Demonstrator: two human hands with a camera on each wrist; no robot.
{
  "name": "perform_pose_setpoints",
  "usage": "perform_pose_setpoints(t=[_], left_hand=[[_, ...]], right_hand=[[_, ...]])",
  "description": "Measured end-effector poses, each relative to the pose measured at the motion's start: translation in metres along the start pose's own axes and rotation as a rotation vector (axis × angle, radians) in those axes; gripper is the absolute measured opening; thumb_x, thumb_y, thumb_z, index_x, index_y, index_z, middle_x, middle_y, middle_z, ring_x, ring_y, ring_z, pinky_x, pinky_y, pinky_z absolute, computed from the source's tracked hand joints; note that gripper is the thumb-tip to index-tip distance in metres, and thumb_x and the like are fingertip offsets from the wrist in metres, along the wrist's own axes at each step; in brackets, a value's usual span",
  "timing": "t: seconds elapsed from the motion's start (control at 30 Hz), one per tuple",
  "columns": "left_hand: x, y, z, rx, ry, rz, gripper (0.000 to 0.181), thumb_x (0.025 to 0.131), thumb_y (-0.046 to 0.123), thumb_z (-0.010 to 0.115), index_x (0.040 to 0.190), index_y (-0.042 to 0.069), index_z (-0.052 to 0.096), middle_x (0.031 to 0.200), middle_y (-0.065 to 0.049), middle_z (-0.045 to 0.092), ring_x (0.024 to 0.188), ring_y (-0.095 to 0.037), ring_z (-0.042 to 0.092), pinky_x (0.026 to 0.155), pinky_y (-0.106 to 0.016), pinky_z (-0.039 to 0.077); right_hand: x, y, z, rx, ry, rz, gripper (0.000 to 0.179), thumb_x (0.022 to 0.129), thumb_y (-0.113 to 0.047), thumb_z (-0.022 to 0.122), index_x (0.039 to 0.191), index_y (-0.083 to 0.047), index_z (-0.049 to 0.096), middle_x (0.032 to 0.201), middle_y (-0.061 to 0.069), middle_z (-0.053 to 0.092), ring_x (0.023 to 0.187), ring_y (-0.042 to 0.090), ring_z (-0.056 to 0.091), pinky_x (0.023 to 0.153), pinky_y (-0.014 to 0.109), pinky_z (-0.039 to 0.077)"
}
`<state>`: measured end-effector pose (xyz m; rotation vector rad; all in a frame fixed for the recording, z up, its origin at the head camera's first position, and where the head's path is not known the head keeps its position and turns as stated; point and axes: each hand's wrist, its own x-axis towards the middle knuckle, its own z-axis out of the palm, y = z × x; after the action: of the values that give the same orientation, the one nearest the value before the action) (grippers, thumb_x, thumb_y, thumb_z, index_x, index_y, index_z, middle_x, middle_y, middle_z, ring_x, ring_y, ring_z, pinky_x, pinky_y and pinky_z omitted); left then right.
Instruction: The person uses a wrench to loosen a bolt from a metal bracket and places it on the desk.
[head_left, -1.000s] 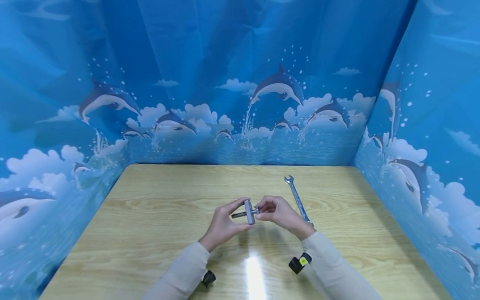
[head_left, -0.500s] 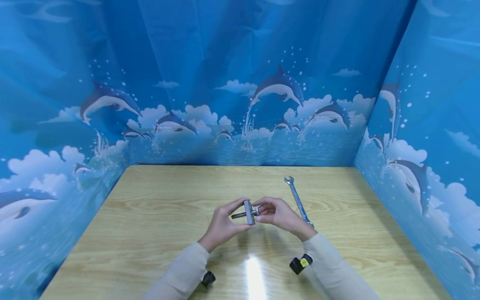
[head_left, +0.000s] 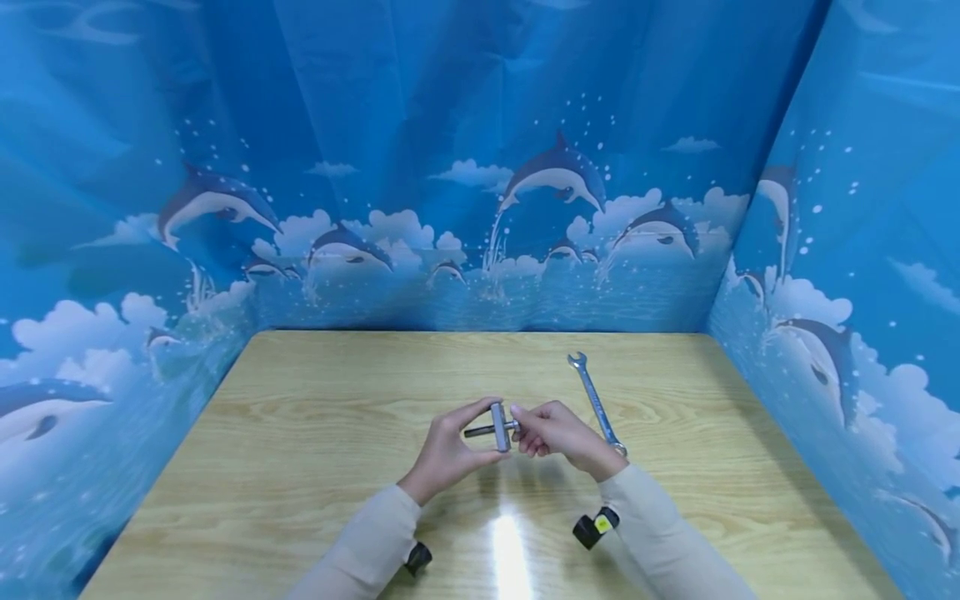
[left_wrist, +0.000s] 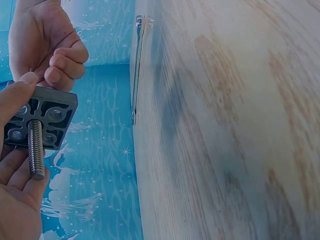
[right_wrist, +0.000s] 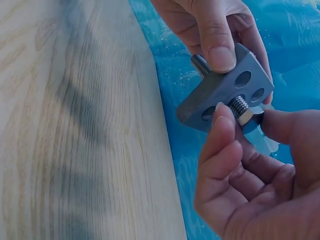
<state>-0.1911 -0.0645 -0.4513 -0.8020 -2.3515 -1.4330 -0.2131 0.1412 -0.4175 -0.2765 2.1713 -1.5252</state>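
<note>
My left hand grips a square grey metal plate by two opposite edges, above the table. Round holes show on one face, and ribbed recesses on the other. A hex-head bolt runs through the plate's middle. Its threaded shank sticks out on the left-hand side, while the head stands a short way off the plate on the right. My right hand has its thumb and curled fingers at the bolt head, pinching it. In the right wrist view the thumb touches the head.
A combination wrench lies on the wooden table, just beyond the right hand. Blue dolphin-print curtains border the table at the back and both sides. Each wrist carries a small black camera.
My right hand has rolled about the bolt head, with its fingers now curled lower and one fingertip up near the plate. The left hand and plate stay nearly in place.
</note>
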Motion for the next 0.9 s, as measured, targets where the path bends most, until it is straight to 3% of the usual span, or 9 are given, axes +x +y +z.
perform_pose_setpoints(t=[0.17,0.33,0.5,0.9], left_hand=[[-0.0008,0.0002,0.0002,-0.003,0.002,0.005,0.074,0.064,0.009,0.088,0.131,0.016,0.058,0.128,-0.004,0.062,0.120,-0.017,0.057,0.103,-0.032,0.047],[-0.0013,0.0006,-0.0001,-0.003,0.002,-0.010,0.073,0.066,0.011,0.088,0.132,0.019,0.058,0.128,-0.002,0.063,0.120,-0.016,0.057,0.103,-0.033,0.048],[-0.0016,0.0000,-0.0002,-0.011,-0.003,-0.020,0.073,0.065,0.012,0.088,0.131,0.018,0.058,0.128,-0.001,0.062,0.119,-0.015,0.058,0.103,-0.033,0.048],[-0.0002,0.0011,-0.0010,-0.078,-0.002,-0.080,0.073,0.066,0.013,0.087,0.132,0.022,0.057,0.130,0.002,0.061,0.121,-0.015,0.056,0.105,-0.036,0.045]], right_hand=[[0.0002,0.0009,-0.0004,-0.011,0.002,-0.012,0.049,0.097,-0.037,0.055,0.095,0.010,0.065,0.069,0.003,0.063,0.062,0.012,0.057,0.060,0.026,0.052],[-0.0006,0.0017,-0.0016,-0.009,0.023,-0.038,0.032,0.092,-0.026,0.065,0.104,0.003,0.065,0.084,0.008,0.067,0.077,0.020,0.063,0.081,0.044,0.057],[-0.0020,0.0008,-0.0018,-0.030,0.054,-0.093,0.026,0.086,-0.016,0.072,0.107,-0.003,0.065,0.096,0.008,0.066,0.088,0.022,0.064,0.084,0.036,0.057],[-0.0034,-0.0022,0.0032,-0.071,0.150,-0.175,0.025,0.081,-0.001,0.072,0.106,-0.002,0.069,0.099,0.009,0.069,0.089,0.022,0.065,0.078,0.029,0.059]])
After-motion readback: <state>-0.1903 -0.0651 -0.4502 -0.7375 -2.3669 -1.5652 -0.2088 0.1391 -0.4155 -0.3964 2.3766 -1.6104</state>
